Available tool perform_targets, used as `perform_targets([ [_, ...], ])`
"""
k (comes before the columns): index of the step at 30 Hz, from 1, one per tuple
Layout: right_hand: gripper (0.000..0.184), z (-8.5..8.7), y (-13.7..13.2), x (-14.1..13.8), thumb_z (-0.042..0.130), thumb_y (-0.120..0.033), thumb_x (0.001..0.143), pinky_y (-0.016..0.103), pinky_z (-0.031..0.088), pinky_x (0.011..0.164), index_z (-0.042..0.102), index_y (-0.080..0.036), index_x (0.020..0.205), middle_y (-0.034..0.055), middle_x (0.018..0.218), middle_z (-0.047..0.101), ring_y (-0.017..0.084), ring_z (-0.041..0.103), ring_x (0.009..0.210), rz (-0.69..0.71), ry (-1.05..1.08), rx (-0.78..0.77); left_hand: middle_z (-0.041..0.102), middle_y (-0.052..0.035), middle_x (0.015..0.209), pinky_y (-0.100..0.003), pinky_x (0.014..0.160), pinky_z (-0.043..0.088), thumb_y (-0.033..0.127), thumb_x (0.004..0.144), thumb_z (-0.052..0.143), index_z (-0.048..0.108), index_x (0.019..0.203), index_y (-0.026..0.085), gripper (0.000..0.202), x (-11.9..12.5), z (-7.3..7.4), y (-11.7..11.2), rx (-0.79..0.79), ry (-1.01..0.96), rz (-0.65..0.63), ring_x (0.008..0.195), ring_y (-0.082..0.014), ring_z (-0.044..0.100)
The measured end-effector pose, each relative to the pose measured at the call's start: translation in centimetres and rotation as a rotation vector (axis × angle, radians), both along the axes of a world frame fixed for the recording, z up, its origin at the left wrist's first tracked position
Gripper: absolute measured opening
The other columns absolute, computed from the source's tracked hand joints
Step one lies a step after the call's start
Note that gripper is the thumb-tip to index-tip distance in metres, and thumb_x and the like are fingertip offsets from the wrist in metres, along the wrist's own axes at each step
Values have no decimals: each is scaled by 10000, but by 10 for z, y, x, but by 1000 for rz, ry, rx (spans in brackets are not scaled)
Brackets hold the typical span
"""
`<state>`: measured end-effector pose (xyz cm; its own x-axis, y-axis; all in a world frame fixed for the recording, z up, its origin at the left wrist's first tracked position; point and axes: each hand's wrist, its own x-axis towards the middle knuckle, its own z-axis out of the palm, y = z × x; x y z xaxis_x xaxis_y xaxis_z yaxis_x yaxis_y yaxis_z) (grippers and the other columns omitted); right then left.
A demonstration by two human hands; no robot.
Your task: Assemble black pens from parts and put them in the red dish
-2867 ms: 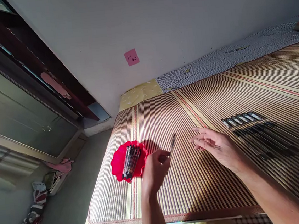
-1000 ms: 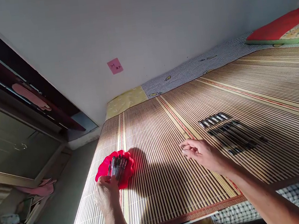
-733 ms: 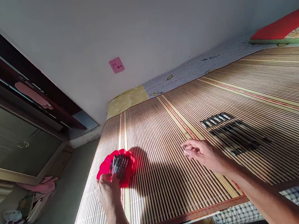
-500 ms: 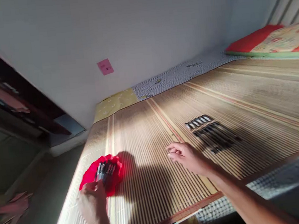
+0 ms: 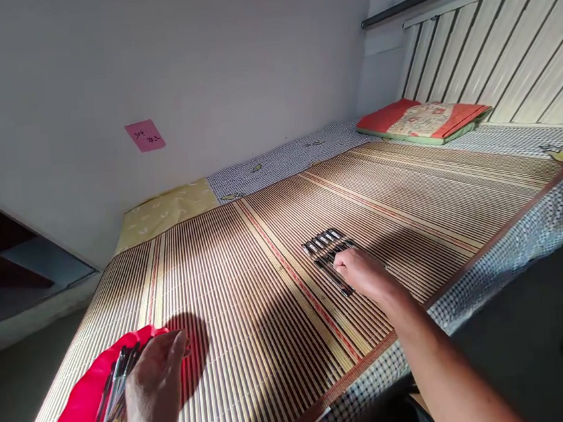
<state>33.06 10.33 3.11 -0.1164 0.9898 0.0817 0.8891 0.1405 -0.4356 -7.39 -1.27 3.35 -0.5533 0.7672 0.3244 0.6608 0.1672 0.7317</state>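
My left hand (image 5: pixel 155 375) is curled over the right side of a red scalloped plate (image 5: pixel 76 415), its thumb and fingers pressed together. What it holds, if anything, is hidden. Several pens and pen parts (image 5: pixel 115 406), dark and clear, lie on the plate, partly covered by this hand. Farther right, my right hand (image 5: pixel 361 271) is closed, its fingertips at a row of dark pen parts (image 5: pixel 328 270) laid side by side on the mat. Whatever is between those fingers is hidden. Just beyond them lies a row of short black-and-white pieces (image 5: pixel 321 240).
A striped bamboo mat (image 5: pixel 228 277) covers the bed, over a checked sheet (image 5: pixel 528 212). Folded red and floral bedding (image 5: pixel 417 119) lies at the far right by a slatted headboard (image 5: pixel 496 54). A pink note (image 5: pixel 145 136) is stuck on the wall.
My right hand has moved right, from the bare mat to the rows of pen parts. My left hand is now over the plate's right side. The view has turned right.
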Motion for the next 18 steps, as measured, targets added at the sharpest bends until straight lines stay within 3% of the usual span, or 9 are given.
perform_targets([
  [3, 302, 6, -4, -7, 526, -24, 863, 313, 241, 573, 657, -176, 637, 55, 642, 619, 149, 483, 560, -17, -86, -92, 773, -60, 755, -374, 708, 606, 769, 728, 673, 711, 918, 179, 621, 6, -2, 3, -44, -150, -138, 723, -274, 749],
  [8, 296, 9, -8, -19, 498, 5, 859, 324, 191, 542, 632, -153, 648, 20, 569, 520, 111, 340, 466, -54, -151, -228, 785, -70, 784, -391, 733, 601, 748, 737, 683, 729, 921, 189, 590, 9, 1, 0, -83, -143, -141, 762, -294, 756],
  [15, 270, 1, -9, -34, 544, -17, 850, 316, 225, 543, 629, -153, 633, 53, 625, 615, 136, 467, 533, 24, -91, -206, 783, -68, 762, -393, 726, 613, 739, 688, 719, 732, 906, 188, 592, 11, -1, 5, -131, -220, -162, 738, -292, 755],
  [18, 205, -3, -8, -38, 590, -106, 909, 300, 285, 568, 665, -157, 725, 67, 732, 698, 161, 574, 634, 14, -47, -132, 778, -70, 769, -372, 688, 599, 737, 703, 709, 732, 896, 191, 579, 14, -4, 6, -134, -230, -181, 739, -283, 747],
])
